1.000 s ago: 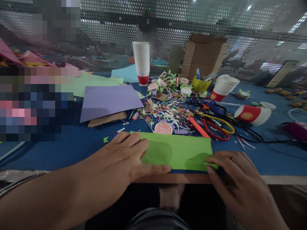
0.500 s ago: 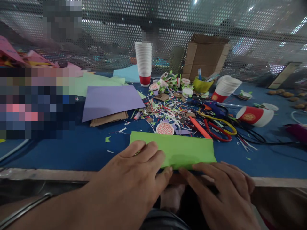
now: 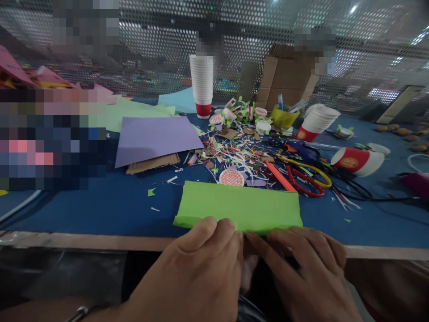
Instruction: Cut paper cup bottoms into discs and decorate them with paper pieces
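The purple sheet (image 3: pixel 156 138) lies back at the left, away from your hands. Your left hand (image 3: pixel 201 264) is loosely curved, gripping nothing, its fingertips bearing down on the near edge of the green paper (image 3: pixel 239 205), which sits at the table's front edge (image 3: pixel 83 241). Your right hand (image 3: pixel 301 268) presses likewise just beside it, and together they pin the sheet flat. The scissors (image 3: pixel 306 179) lie beyond, to the right.

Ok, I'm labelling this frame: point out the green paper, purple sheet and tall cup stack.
green paper (image 3: pixel 241 203), head view, middle of its top face
purple sheet (image 3: pixel 156 136), head view, its centre
tall cup stack (image 3: pixel 201 80), head view, white middle cups
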Motion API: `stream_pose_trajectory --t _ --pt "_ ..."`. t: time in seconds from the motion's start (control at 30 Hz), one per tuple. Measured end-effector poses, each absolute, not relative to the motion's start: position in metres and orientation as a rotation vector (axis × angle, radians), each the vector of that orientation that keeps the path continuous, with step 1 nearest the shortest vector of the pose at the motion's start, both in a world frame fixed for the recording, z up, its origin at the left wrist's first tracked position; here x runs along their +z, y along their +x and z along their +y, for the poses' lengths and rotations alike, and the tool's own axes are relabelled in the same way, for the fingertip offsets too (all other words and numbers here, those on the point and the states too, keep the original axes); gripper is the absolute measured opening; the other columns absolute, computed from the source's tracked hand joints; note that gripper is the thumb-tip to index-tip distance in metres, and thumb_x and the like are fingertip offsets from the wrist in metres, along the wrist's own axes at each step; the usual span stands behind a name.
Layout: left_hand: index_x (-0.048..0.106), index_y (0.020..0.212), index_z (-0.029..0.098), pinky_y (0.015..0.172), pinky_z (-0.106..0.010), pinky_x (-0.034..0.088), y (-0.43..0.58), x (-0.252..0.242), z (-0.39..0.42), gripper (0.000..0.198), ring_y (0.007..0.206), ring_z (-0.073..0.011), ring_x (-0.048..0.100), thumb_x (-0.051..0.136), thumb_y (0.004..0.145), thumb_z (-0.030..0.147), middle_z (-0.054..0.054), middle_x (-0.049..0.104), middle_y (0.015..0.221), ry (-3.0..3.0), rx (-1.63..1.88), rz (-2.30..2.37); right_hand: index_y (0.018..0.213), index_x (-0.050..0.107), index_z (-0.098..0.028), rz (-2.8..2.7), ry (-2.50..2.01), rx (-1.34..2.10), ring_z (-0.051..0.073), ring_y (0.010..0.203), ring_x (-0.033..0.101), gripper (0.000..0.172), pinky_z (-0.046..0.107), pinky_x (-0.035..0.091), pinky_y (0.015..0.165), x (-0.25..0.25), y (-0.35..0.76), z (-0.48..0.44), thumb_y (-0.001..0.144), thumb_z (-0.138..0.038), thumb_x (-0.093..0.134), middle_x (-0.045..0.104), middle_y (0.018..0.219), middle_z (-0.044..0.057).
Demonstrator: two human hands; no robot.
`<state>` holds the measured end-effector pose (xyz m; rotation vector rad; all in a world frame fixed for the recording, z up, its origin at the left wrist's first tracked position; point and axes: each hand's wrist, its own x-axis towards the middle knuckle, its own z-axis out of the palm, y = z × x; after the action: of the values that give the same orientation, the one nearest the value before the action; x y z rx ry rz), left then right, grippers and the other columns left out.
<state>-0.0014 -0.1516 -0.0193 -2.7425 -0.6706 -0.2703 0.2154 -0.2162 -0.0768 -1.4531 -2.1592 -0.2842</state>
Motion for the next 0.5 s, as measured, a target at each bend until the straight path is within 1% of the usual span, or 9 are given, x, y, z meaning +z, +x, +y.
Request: stream_pose_trajectory --t 0.1,0.23,0.33,0.5 --pt "0.077 0.095 0.02 0.079 -0.039 0.03 0.001 -0.021 -0.154 0.027 0.076 -0.0224 0.049 0.051 0.092 0.021 -0.003 0.07 0.079 -2.741 -0.24 -0.682 0.133 0.068 -0.029 -2.155 -1.481 -0.258 0.023 0.103 0.057 0.035 0.039 0.038 0.096 -0.076 0.222 -0.218 0.103 -0.023 0.051 0.07 0.106 0.005" --pt "0.075 0.116 0.013 0.075 -0.041 0.029 0.003 -0.024 -0.156 0.035 0.073 -0.0231 0.053 0.051 0.091 0.019 -0.006 0.076 0.085 -2.707 -0.214 -0.636 0.135 0.067 -0.025 -2.211 -1.468 -0.349 0.024 0.102 0.056 0.042 0.039 0.038 0.093 -0.077 0.234 -0.222 0.097 -0.012 0.053 0.067 0.106 0.008" --pt "0.072 0.124 0.012 0.074 -0.041 0.029 0.002 -0.025 -0.159 0.038 0.071 -0.0227 0.053 0.054 0.091 0.018 -0.007 0.076 0.083 -2.685 -0.156 -0.631 0.136 0.066 -0.026 -2.199 -1.477 -0.404 0.025 0.101 0.057 0.044 0.041 0.038 0.092 -0.078 0.24 -0.226 0.096 -0.011 0.053 0.067 0.105 0.008" --pt "0.067 0.133 0.011 0.071 -0.04 0.029 0.002 -0.018 -0.162 0.043 0.065 -0.02 0.051 0.05 0.094 0.017 -0.004 0.071 0.072 -2.698 -0.008 -0.677 0.134 0.067 -0.025 -2.169 -1.504 -0.429 0.025 0.099 0.058 0.042 0.042 0.039 0.09 -0.079 0.245 -0.228 0.095 -0.011 0.055 0.067 0.102 0.008"
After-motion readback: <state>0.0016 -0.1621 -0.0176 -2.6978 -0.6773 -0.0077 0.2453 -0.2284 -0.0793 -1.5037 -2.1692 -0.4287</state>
